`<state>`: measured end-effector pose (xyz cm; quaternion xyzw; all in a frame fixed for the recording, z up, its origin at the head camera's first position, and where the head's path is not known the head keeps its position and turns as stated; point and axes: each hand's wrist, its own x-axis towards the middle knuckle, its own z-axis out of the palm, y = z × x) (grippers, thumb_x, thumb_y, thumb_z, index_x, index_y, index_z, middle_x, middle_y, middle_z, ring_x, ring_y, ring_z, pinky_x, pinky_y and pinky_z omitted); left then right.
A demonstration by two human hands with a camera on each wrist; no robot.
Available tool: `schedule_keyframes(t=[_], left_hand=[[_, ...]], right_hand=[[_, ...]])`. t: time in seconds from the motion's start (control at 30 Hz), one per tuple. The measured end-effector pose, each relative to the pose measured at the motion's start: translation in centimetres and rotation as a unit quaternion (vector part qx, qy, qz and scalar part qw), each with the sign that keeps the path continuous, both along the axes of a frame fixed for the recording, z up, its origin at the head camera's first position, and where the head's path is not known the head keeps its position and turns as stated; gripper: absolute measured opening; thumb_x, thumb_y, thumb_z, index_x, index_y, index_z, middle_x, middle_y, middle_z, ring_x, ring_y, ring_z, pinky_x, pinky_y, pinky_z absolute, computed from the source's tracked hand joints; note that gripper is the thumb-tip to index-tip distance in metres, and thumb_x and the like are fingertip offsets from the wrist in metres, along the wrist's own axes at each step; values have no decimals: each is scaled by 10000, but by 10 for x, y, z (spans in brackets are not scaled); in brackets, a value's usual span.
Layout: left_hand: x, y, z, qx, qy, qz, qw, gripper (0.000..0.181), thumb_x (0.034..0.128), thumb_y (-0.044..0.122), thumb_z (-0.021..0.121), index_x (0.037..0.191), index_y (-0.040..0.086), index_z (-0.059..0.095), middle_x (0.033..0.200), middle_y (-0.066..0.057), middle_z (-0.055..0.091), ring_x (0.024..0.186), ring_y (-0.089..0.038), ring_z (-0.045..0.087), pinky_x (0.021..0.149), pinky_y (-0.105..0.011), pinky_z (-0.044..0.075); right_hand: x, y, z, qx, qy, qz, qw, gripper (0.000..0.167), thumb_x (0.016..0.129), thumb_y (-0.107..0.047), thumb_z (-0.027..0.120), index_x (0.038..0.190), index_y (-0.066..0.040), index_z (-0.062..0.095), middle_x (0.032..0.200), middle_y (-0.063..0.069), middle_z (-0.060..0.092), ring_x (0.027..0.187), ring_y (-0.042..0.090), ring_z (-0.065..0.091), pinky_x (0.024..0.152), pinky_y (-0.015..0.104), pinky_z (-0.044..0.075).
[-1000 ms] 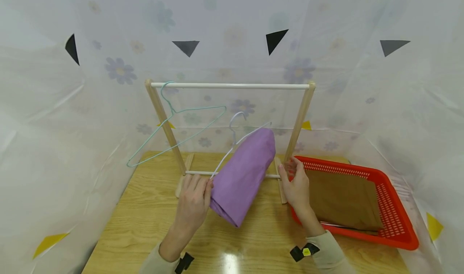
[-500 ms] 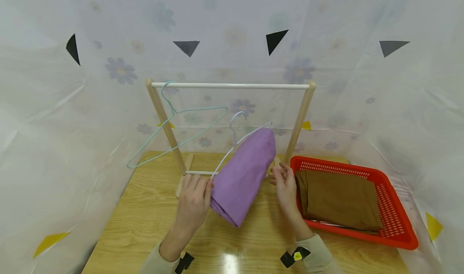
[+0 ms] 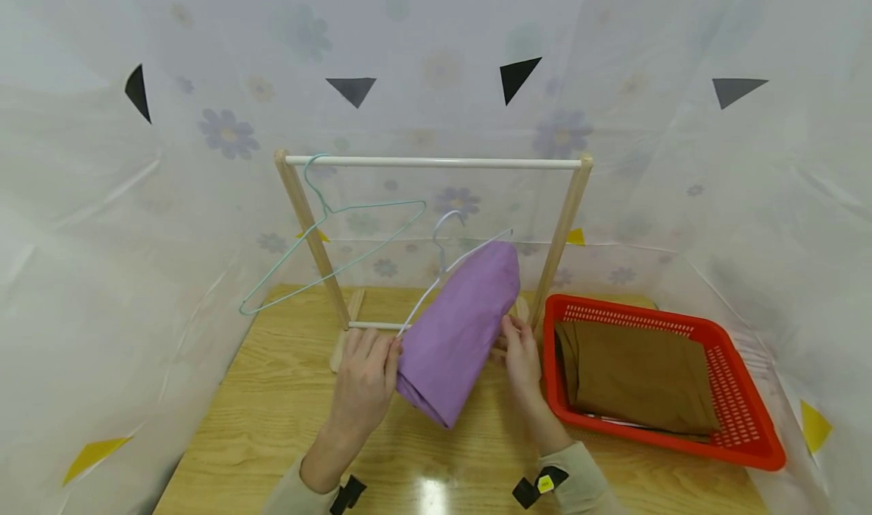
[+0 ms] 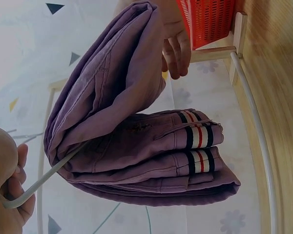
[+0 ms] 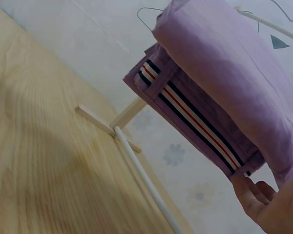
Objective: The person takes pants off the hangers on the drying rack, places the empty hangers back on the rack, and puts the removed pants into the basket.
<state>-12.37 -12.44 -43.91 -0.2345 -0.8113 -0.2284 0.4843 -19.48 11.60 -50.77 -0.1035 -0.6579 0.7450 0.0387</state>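
Observation:
Purple trousers, folded over, hang tilted across a pale lavender hanger. My left hand grips the hanger's lower left end; the left wrist view shows the fingers curled round its bar. At the trousers' right edge is my right hand, its fingertips against the cloth. In the right wrist view those fingers touch a corner of the striped waistband; in the left wrist view they look loosely extended. The hanger's middle is partly hidden under the cloth.
A wooden rack with a white top rail stands behind. A mint-green hanger hangs at its left end. At right on the wooden table, a red basket holds folded brown cloth.
My right hand has moved left, from beside the red basket to the right edge of the purple trousers. The left hand, hanger and trousers have hardly moved.

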Motion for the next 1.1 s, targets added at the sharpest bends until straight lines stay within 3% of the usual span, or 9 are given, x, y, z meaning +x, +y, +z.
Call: schedule_keyframes(t=[0.13, 0.23, 0.33, 0.43, 0.53, 0.7, 0.87, 1.1], left_hand=[[0, 0, -1, -29, -46, 23, 10000, 425, 1147, 205, 421, 800, 31, 595, 726, -39, 456, 729, -180, 370, 673, -282, 327], [1, 0, -2, -24, -185, 30, 9998, 422, 1147, 206, 421, 800, 35, 588, 728, -39, 450, 738, -184, 366, 691, -282, 318], [1, 0, -3, 12, -286, 9, 9996, 419, 1148, 212, 420, 806, 35, 585, 731, -40, 450, 744, -192, 371, 706, -284, 314], [1, 1, -3, 62, -240, -30, 9997, 418, 1149, 213, 418, 809, 35, 584, 733, -42, 454, 743, -193, 377, 709, -283, 315], [0, 2, -3, 72, -151, -40, 9999, 413, 1148, 208, 423, 810, 36, 586, 733, -40, 461, 738, -195, 380, 704, -281, 316], [0, 2, -5, 85, -177, -35, 9998, 416, 1148, 207, 421, 808, 34, 587, 733, -42, 470, 740, -197, 387, 702, -286, 321], [0, 3, -5, 34, -178, 26, 9998, 420, 1147, 211, 426, 805, 34, 593, 729, -44, 479, 744, -199, 395, 700, -291, 329], [-1, 7, -4, 15, 22, 71, 10000, 419, 1144, 196, 435, 796, 26, 594, 725, -50, 483, 743, -195, 397, 691, -290, 339]], right_hand=[[1, -8, -1, -167, -121, 100, 9997, 635, 1101, -473, 471, 1522, 0, 428, 1099, 16, 624, 837, 38, 644, 696, 204, 554], [1, -13, -4, -664, -31, 151, 9977, 515, 1109, -467, 450, 1424, -65, 518, 1053, -61, 630, 877, 46, 630, 751, 214, 529], [1, -17, -8, -1150, 39, 0, 9934, 360, 1114, -437, 446, 1249, -164, 639, 982, -128, 683, 885, 43, 641, 793, 222, 529], [1, -22, -10, -1401, 37, -244, 9898, 334, 1112, -443, 451, 1168, -217, 691, 955, -159, 710, 892, 33, 649, 813, 223, 528], [-1, -27, -11, -1458, 126, -301, 9888, 437, 1113, -463, 433, 1319, -147, 654, 1050, -156, 697, 974, 26, 638, 881, 219, 511], [-2, -34, -9, -1815, 95, -76, 9833, 647, 1111, -493, 404, 1609, -80, 385, 1405, -84, 588, 1220, 11, 556, 1090, 215, 408], [-4, -38, -6, -1961, -78, -260, 9802, 683, 1094, -518, 444, 1639, -119, 343, 1600, 1, 462, 1334, 47, 489, 1173, 242, 343], [-7, -40, -3, -2083, -171, -403, 9771, 729, 1062, -606, 471, 1627, -156, 370, 1575, -3, 491, 1320, 69, 514, 1179, 259, 361]])
